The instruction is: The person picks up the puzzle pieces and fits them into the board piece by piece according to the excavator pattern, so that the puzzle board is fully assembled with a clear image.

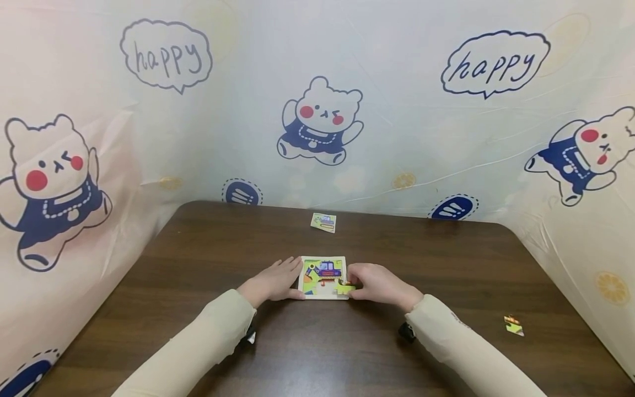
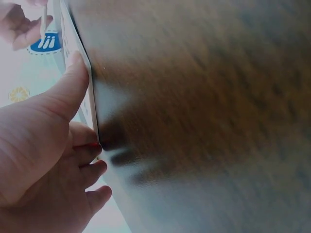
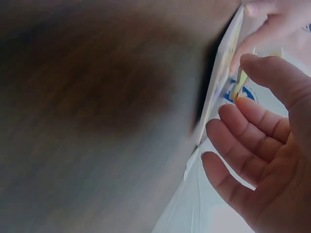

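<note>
A white-rimmed jigsaw board (image 1: 323, 298) with a purple excavator picture lies on the table. Its lower right part shows pale, bare backing. My left hand (image 1: 273, 281) rests at the board's left side with fingers extended, the thumb by the near left corner. My right hand (image 1: 379, 284) pinches a yellow-green jigsaw piece (image 1: 343, 288) between thumb and forefinger, over the board's lower right. In the right wrist view the piece (image 3: 239, 83) stands tilted above the board (image 3: 221, 77), and the other fingers are loosely bent. The left wrist view shows the left thumb (image 2: 73, 82) against the board's edge.
A loose jigsaw piece (image 1: 514, 325) lies on the brown table (image 1: 198, 331) at the right. Behind the board is a small card (image 1: 324, 222) with an excavator picture. A printed curtain (image 1: 397, 110) hangs beyond the table's back edge and both sides.
</note>
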A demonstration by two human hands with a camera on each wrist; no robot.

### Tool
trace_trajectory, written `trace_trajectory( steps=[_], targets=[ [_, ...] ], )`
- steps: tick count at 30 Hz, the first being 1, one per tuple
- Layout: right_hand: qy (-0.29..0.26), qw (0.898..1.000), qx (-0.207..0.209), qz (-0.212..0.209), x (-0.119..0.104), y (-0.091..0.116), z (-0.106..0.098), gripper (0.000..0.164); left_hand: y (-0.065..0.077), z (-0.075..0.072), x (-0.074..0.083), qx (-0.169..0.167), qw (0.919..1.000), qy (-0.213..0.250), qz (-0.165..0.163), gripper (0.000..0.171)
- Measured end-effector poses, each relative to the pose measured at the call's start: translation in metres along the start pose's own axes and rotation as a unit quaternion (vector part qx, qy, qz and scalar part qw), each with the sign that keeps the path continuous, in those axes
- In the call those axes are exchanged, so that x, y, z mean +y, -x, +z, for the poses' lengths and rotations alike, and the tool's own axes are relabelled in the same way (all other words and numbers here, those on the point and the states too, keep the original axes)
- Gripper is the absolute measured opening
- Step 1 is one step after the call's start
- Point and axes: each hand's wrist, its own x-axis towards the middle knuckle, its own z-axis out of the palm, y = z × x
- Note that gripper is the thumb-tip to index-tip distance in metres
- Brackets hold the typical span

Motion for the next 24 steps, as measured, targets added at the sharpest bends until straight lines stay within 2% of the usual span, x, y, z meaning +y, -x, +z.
trace_trajectory(
  steps=[9,13,24],
  targets=[
    [0.041,0.999,0.002,-0.017,-0.011,-0.025,0.015,0.024,0.0,-0.002,0.0,-0.003,1.0,-0.001,-0.002,0.08],
    [0.03,1.0,-0.002,-0.006,-0.014,-0.03,0.016,0.023,-0.001,-0.001,-0.001,-0.003,1.0,-0.001,-0.001,0.081],
    [0.009,1.0,-0.01,-0.015,-0.019,-0.036,0.019,0.023,-0.003,0.0,-0.003,-0.002,1.0,0.003,0.007,0.081]
  ],
)
